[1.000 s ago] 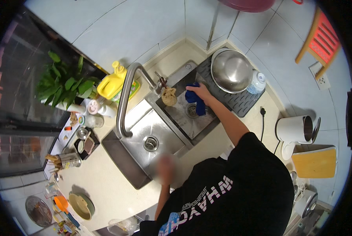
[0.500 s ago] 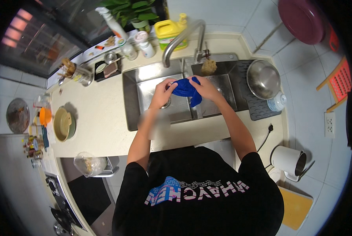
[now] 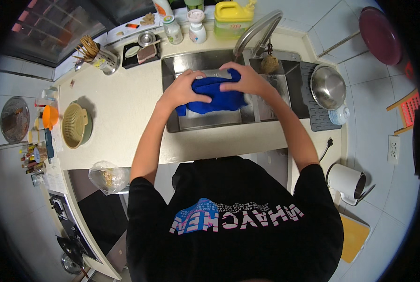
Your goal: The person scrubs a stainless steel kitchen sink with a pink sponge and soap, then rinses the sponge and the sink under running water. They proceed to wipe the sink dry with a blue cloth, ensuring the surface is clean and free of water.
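Observation:
Above the left basin of the stainless steel double sink, a dark blue cloth is held between my two hands. My left hand curls around its left end, thumb lying along the front. On the other side my right hand grips the cloth, its thumb pressed on the face and its fingers partly behind. The cloth is folded along the top and hangs loosely below the thumbs, with one corner poking out under my left wrist. The curved tap stands just behind my right hand.
Behind the sink stand a yellow jug and a white pump bottle. A scrubber hangs by the tap. A metal bowl rests on the grey mat at right; a green colander sits on the left counter.
The cloth, bunched small between my fingertips before, is now spread wider and hangs lower. My hands have turned to clasp its ends. The whole view has shifted.

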Demonstrator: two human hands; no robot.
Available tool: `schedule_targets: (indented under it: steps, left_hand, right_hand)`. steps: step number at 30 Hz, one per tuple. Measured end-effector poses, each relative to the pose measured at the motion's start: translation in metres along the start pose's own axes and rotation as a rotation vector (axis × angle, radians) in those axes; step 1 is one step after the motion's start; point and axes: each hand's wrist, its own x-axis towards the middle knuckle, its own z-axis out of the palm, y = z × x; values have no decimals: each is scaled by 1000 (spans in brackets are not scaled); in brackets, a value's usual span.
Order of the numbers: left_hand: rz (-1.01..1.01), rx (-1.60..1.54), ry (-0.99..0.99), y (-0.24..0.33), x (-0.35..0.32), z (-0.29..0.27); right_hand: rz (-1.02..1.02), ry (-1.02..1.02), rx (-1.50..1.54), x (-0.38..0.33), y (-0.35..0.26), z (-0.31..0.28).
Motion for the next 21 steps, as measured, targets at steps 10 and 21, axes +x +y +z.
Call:
schedule_targets:
  steps: [10,21]
  left_hand:
    - [-132,83,-469,-54,-112,90]
    - [-187,-284,-283,-69,-97,80]
  right_hand:
    - [109,-489,-186,-103,61,91]
    - [606,-409,225,-88,35,88]
